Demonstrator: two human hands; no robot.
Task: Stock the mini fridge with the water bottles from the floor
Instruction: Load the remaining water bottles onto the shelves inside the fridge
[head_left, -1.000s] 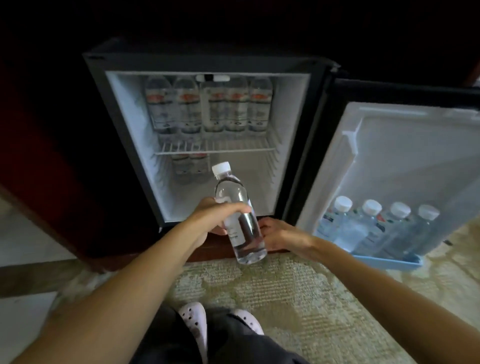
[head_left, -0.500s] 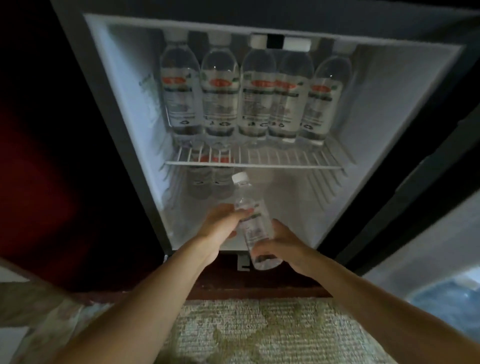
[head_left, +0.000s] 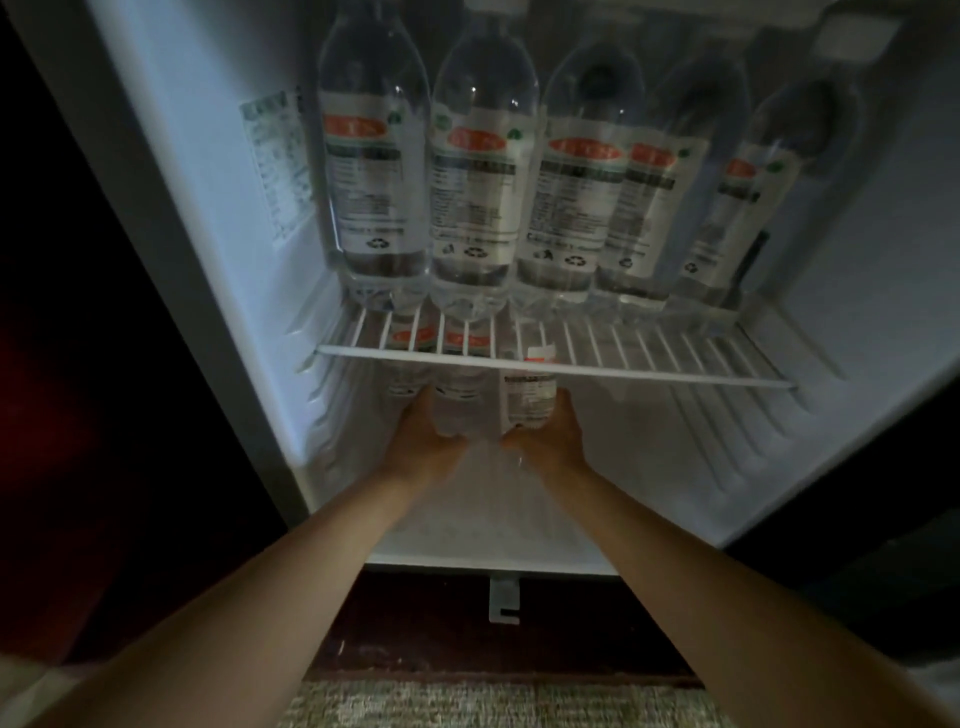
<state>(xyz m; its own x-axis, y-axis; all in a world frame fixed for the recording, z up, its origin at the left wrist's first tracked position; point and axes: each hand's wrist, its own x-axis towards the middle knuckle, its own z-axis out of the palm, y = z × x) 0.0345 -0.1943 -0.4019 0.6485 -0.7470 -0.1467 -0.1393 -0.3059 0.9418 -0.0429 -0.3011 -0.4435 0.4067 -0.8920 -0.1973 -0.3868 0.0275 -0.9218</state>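
Seen from the head: holding the water bottle (head_left: 527, 400) with the right grip (head_left: 548, 436), low in the mini fridge (head_left: 208, 234), under the wire shelf (head_left: 649, 373). Cannot tell about the left grip (head_left: 423, 436). Probably heavy, smooth, squashy; best held round the middle.

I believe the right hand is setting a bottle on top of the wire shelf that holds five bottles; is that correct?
Not quite: the head view shows the right hand setting the bottle beneath the wire shelf, not on top of it. That shelf does hold five bottles.
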